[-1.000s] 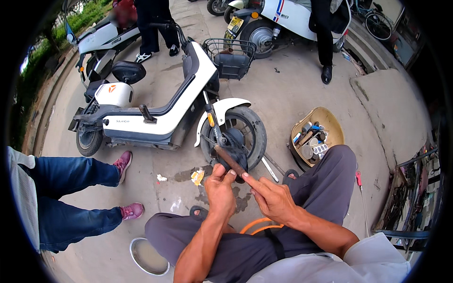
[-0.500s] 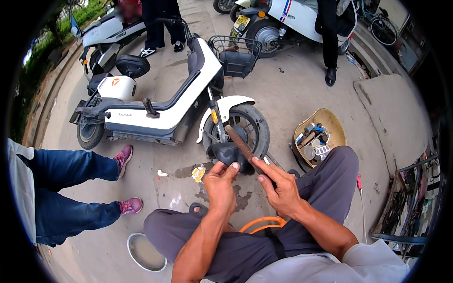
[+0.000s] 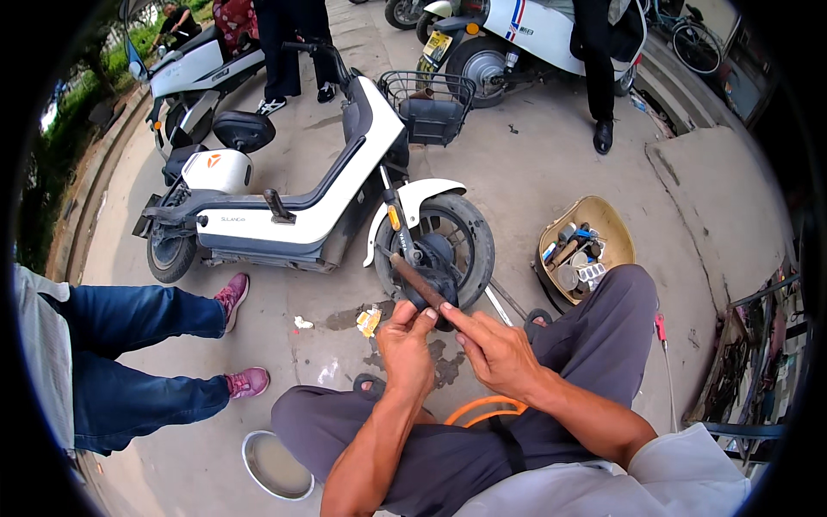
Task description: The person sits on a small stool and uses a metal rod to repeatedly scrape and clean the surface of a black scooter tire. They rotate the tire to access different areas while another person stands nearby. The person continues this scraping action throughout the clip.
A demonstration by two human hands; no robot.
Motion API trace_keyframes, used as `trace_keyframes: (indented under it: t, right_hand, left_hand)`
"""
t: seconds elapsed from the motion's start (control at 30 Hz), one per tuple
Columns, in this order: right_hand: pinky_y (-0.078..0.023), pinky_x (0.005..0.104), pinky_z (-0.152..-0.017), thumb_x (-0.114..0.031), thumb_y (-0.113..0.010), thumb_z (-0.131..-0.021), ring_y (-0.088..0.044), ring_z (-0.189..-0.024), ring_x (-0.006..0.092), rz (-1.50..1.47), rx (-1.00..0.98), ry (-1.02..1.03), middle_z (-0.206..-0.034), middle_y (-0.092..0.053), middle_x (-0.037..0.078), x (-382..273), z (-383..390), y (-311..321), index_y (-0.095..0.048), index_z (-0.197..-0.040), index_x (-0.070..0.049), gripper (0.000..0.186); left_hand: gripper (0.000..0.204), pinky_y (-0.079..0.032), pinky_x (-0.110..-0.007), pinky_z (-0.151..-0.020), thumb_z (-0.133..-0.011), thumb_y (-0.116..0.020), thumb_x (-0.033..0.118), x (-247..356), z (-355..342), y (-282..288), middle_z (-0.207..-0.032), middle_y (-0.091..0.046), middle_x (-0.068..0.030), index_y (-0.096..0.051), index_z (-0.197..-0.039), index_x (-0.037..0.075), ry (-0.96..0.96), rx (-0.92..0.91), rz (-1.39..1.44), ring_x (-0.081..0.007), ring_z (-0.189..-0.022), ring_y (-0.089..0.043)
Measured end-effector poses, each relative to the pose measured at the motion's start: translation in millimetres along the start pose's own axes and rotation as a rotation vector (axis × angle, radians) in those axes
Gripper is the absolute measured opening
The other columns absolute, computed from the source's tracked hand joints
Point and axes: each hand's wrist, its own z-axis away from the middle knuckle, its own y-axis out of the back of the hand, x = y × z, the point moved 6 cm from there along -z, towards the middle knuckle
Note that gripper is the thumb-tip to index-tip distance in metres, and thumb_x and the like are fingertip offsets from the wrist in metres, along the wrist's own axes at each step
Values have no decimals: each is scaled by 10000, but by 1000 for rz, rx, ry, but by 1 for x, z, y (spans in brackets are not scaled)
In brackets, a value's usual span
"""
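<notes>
My left hand (image 3: 407,355) pinches a piece of black rubber, which looks like an inner tube (image 3: 447,283), between thumb and fingers. A long, flat, rusty-brown file (image 3: 417,279) lies across the rubber. My right hand (image 3: 498,346) grips its near end, forefinger stretched along it. Both hands are close together above my lap, and the fingertips partly hide the rubber. Just beyond them is the front wheel (image 3: 482,246) of a white electric scooter (image 3: 284,220). Where the rubber runs by the wheel is hard to make out.
A tan, bowl-shaped container (image 3: 617,226) of tools stands right of the wheel. A metal basin (image 3: 277,466) of cloudy water sits by my left knee. A person in jeans (image 3: 142,314) is at left. A red-handled tool (image 3: 660,326) and crumpled yellow packaging (image 3: 369,321) lie on the ground.
The file has slid left and toward me across the rubber, my right hand moving with it. My left hand keeps its pinch. The view has shifted slightly.
</notes>
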Motion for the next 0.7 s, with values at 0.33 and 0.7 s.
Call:
trace_keyframes:
  t: [0.33, 0.7]
  right_hand:
    - [-505, 404, -663, -31, -602, -949, -658, -770, 325, -183, 73, -59, -925, -647, 155, 16, -31, -2, -552, -1416, -78, 471]
    - [-532, 388, -731, 1, -573, -961, -680, -824, 342, -194, 113, -49, -1071, -672, 207, 11, -9, -8, -517, -1442, -65, 489]
  left_hand:
    - [178, -419, -232, -812, -873, -609, -99, 7, 3, -12, -965, -551, 16, -716, -1004, -44, -47, 8, -1, -79, -904, -524]
    - [258, -460, -283, -878, -893, -574, -119, -1, -2, -4, -1025, -601, -17, -707, -1104, -53, -63, -10, -11, -121, -912, -570]
